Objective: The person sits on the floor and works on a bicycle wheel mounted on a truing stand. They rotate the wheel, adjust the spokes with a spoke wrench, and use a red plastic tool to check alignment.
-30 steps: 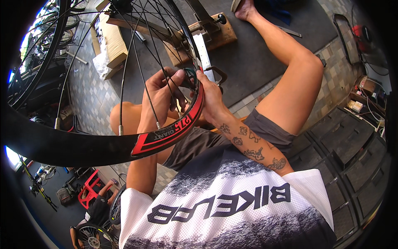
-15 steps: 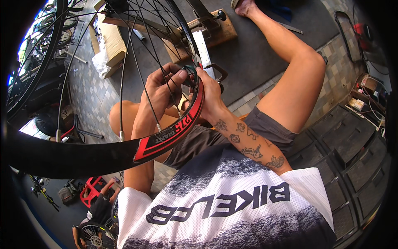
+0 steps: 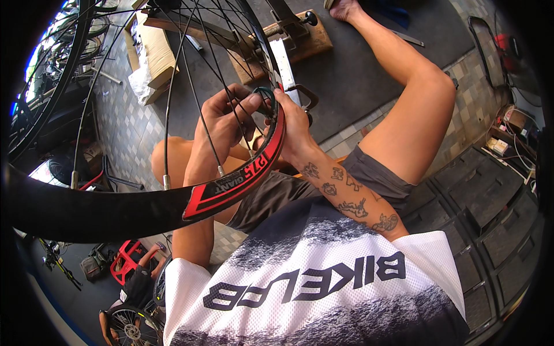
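Observation:
A bicycle wheel with a black rim (image 3: 127, 213), red decals and black spokes stands in front of me, held in a truing stand (image 3: 202, 33). My left hand (image 3: 226, 118) reaches in among the spokes. Its thumb and fingers pinch a dark green, rounded spoke wrench (image 3: 265, 97) at the rim's inner side. From the outer side, my right hand (image 3: 293, 124) grips the rim, its thumb close to the wrench and its other fingers partly hidden behind the rim. Just beyond the hands is a silver arm (image 3: 282, 62) of the stand.
The stand's wooden base (image 3: 311, 45) rests on a dark mat (image 3: 369, 81). An open cardboard box (image 3: 158, 55) lies at the left on the tiles. Black drawers (image 3: 461, 230) are at the right. Lower left, another person (image 3: 140, 282) is beside a red stool (image 3: 124, 260) and a wheel.
The rim and its spokes have shifted slightly to the left. Both hands keep their places at the rim, with the left still pinching the spoke wrench.

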A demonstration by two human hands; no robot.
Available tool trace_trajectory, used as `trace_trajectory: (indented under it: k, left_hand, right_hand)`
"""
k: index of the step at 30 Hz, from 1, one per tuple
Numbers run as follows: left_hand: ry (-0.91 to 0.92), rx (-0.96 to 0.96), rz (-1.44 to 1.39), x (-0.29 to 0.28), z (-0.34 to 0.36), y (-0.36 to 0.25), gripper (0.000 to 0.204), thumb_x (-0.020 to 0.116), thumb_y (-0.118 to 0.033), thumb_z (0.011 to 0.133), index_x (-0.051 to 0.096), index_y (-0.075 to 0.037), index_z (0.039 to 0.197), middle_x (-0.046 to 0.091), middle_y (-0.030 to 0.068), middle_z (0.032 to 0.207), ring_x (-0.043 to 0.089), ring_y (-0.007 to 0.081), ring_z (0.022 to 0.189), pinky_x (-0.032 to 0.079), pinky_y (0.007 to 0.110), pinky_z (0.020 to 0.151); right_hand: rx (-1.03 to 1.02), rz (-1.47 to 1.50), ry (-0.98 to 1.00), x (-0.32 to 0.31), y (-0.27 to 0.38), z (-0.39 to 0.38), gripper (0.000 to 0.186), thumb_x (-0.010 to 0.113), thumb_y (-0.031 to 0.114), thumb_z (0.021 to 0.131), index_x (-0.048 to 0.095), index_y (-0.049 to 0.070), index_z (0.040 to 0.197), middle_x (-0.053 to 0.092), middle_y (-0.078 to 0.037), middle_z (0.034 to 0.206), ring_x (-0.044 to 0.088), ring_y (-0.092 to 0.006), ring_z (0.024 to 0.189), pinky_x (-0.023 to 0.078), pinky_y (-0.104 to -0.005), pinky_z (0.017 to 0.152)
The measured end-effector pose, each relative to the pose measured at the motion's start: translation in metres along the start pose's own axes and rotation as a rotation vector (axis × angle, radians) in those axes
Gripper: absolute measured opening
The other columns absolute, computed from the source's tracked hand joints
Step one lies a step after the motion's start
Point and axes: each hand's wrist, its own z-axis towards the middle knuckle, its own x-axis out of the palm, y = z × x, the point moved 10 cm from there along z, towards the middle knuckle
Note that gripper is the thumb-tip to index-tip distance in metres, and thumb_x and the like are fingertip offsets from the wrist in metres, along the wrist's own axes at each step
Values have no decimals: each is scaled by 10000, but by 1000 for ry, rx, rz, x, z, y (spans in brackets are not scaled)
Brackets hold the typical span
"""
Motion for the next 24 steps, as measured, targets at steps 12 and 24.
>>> trace_trajectory:
  k: [12, 24]
  left_hand:
    - [77, 10, 58, 11, -4, -10, 252, 688, -280, 1044, 671, -61, 921, 425, -91, 602, 353, 12, 514, 235, 226, 475]
    - [-221, 138, 564, 11, 5, -32, 417, 840, -326, 870, 684, 60, 855, 616, 56, 650, 553, 114, 622, 453, 321, 576]
  right_hand:
    - [27, 86, -75, -1, -5, 3, 368, 588, 460, 1049, 613, 110, 939, 520, -14, 675, 461, -116, 498, 400, -258, 472]
    - [-16, 75, -23, 6, 6, 0, 359, 593, 455, 1053, 616, 101, 1001, 567, -17, 726, 562, -136, 567, 497, -299, 524]
